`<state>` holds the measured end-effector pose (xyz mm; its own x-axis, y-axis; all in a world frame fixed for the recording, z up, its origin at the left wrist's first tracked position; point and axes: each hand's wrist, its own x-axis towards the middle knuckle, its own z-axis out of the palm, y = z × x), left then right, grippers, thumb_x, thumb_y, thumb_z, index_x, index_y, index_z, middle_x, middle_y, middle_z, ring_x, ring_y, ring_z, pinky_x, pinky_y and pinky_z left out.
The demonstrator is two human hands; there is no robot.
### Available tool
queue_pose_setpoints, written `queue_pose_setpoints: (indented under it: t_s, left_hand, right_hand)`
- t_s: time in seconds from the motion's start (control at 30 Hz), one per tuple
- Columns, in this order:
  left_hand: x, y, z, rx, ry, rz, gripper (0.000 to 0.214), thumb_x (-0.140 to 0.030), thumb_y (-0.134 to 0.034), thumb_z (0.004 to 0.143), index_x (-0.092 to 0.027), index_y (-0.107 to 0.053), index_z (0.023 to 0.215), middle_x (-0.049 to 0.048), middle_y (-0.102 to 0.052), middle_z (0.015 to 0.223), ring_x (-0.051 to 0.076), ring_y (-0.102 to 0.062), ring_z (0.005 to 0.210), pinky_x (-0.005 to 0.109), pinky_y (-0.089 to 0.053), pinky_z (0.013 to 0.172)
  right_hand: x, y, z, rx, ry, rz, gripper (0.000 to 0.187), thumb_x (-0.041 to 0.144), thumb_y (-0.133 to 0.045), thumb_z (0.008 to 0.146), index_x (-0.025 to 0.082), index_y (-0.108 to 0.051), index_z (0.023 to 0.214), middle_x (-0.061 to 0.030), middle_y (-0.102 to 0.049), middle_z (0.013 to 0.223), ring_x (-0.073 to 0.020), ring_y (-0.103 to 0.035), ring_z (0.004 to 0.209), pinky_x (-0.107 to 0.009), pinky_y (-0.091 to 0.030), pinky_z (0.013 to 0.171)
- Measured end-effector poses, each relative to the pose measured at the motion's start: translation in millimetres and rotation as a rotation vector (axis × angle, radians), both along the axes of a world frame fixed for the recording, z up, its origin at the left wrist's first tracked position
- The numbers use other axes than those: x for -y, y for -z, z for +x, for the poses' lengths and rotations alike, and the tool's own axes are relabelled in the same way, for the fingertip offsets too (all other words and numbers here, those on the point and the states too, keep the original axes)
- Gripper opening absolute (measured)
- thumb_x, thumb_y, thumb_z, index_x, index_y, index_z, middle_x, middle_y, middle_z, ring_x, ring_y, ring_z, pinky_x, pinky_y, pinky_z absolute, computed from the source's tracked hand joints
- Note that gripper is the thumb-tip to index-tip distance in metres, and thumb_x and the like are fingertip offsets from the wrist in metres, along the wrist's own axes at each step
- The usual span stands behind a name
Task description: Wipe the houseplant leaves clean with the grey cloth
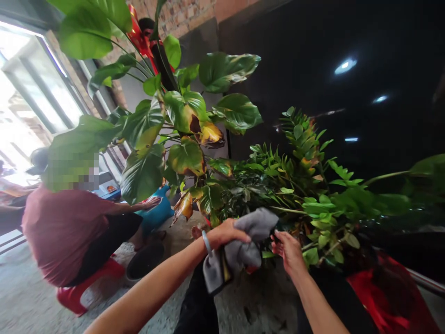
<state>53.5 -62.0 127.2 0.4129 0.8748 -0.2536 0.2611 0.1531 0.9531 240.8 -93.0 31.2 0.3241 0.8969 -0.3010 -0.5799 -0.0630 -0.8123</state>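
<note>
My left hand (227, 233), with a pale bangle at the wrist, is closed around a grey cloth (259, 222). The cloth has a dark edge, and part of it hangs below the hand. To its right, my right hand (288, 250) has its fingers curled in a pinch beside the cloth's far end. Something dark shows at those fingertips, too small to name. Both hands are in front of a leafy green plant (264, 178) with many small glossy leaves. A taller plant (187, 160) with broad leaves, some yellow and brown, stands behind and to the left.
At left a person in a pink shirt (66, 232) sits on a red plastic stool (71, 297), one hand on a blue item (158, 213). A dark basin (146, 262) stands on the floor. Red material (385, 292) lies at lower right; a black glossy panel (313, 60) rises behind.
</note>
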Motion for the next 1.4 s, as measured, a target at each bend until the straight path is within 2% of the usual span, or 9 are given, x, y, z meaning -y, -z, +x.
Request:
queue_pose_setpoints:
  t_s: [0.1, 0.27, 0.4, 0.5, 0.6, 0.8, 0.93, 1.1, 1.4]
  left_hand:
    - [10, -9.1, -14, 0.003, 0.142, 0.039, 0.035, -0.020, -0.081, 0.045, -0.018, -0.076, 0.079, -0.0001, -0.074, 0.074, 0.021, -0.066, 0.072, 0.029, -0.053, 0.070]
    - [-15, -52.0, 4, 0.367, -0.051, 0.291, 0.047, -0.029, -0.079, 0.056, -0.014, -0.073, 0.100, 0.0067, -0.075, 0.095, 0.025, -0.067, 0.090, 0.033, -0.053, 0.082]
    - [-24, -25.6, 14, 0.179, -0.166, 0.289, 0.044, -0.030, -0.079, 0.053, -0.013, -0.074, 0.093, 0.0030, -0.074, 0.083, 0.025, -0.066, 0.084, 0.034, -0.052, 0.080]
    - [-9, 1.7, -2, -0.136, 0.040, 0.207, 0.039, -0.025, -0.081, 0.045, -0.015, -0.074, 0.082, -0.0012, -0.071, 0.073, 0.025, -0.065, 0.081, 0.033, -0.051, 0.077]
    - [6, -7.3, -22, -0.129, 0.168, 0.219, 0.043, -0.024, -0.082, 0.044, -0.014, -0.074, 0.086, 0.0003, -0.073, 0.079, 0.024, -0.065, 0.082, 0.031, -0.051, 0.076]
    - [-15, -66.8, -29, 0.301, -0.305, 0.493, 0.040, -0.030, -0.079, 0.055, -0.013, -0.072, 0.090, 0.0044, -0.073, 0.082, 0.021, -0.065, 0.076, 0.032, -0.052, 0.076]
    - [-17, -34.4, -41, 0.178, -0.587, 0.454, 0.040, -0.034, -0.076, 0.055, -0.012, -0.071, 0.088, 0.0050, -0.072, 0.077, 0.024, -0.065, 0.076, 0.035, -0.052, 0.074]
    - [29, 21.8, -74, -0.113, -0.401, 0.340, 0.028, -0.031, -0.076, 0.052, -0.017, -0.073, 0.077, 0.0017, -0.071, 0.071, 0.026, -0.064, 0.075, 0.035, -0.051, 0.071]
    - [-29, -41.1, -69, 0.112, -0.692, 0.650, 0.041, -0.038, -0.076, 0.060, -0.014, -0.071, 0.093, 0.0045, -0.072, 0.082, 0.020, -0.064, 0.074, 0.030, -0.051, 0.070]
  right_hand:
    - [-1, 2.3, 3, -0.004, -0.008, -0.016, 0.035, 0.035, -0.084, 0.036, 0.019, -0.057, 0.052, 0.0018, -0.062, 0.046, -0.0118, -0.053, 0.036, -0.021, -0.040, 0.032]
    - [-4, 0.0, -1, -0.005, -0.005, -0.008, 0.037, 0.038, -0.083, 0.035, 0.020, -0.057, 0.054, 0.0013, -0.064, 0.048, -0.0107, -0.052, 0.035, -0.021, -0.041, 0.033]
    - [-2, -1.9, -3, -0.004, -0.021, 0.016, 0.037, 0.038, -0.084, 0.035, 0.020, -0.058, 0.054, 0.0013, -0.065, 0.050, -0.0110, -0.052, 0.037, -0.022, -0.042, 0.034]
    - [-1, -0.1, 0, -0.009, -0.027, 0.009, 0.036, 0.037, -0.084, 0.035, 0.020, -0.058, 0.054, 0.0014, -0.065, 0.050, -0.0114, -0.053, 0.037, -0.022, -0.042, 0.034]
    - [-1, 1.6, 2, -0.014, -0.018, -0.004, 0.035, 0.034, -0.083, 0.033, 0.020, -0.058, 0.053, 0.0018, -0.063, 0.047, -0.0123, -0.053, 0.037, -0.022, -0.042, 0.034]
    - [-1, -3.8, -4, 0.007, -0.008, 0.018, 0.038, 0.038, -0.084, 0.034, 0.020, -0.057, 0.053, 0.0016, -0.064, 0.049, -0.0100, -0.051, 0.037, -0.021, -0.041, 0.034]
    - [0, -4.1, -5, 0.025, -0.003, 0.018, 0.037, 0.039, -0.084, 0.034, 0.020, -0.058, 0.054, 0.0008, -0.064, 0.049, -0.0106, -0.051, 0.036, -0.021, -0.040, 0.033]
    - [2, 0.0, -3, 0.037, 0.021, -0.003, 0.038, 0.039, -0.085, 0.034, 0.019, -0.059, 0.055, 0.0009, -0.064, 0.049, -0.0108, -0.052, 0.036, -0.021, -0.040, 0.033]
    - [-1, -1.9, -13, 0.059, 0.016, 0.000, 0.042, 0.041, -0.084, 0.029, 0.020, -0.057, 0.052, 0.0013, -0.063, 0.047, -0.0100, -0.050, 0.035, -0.020, -0.039, 0.031]
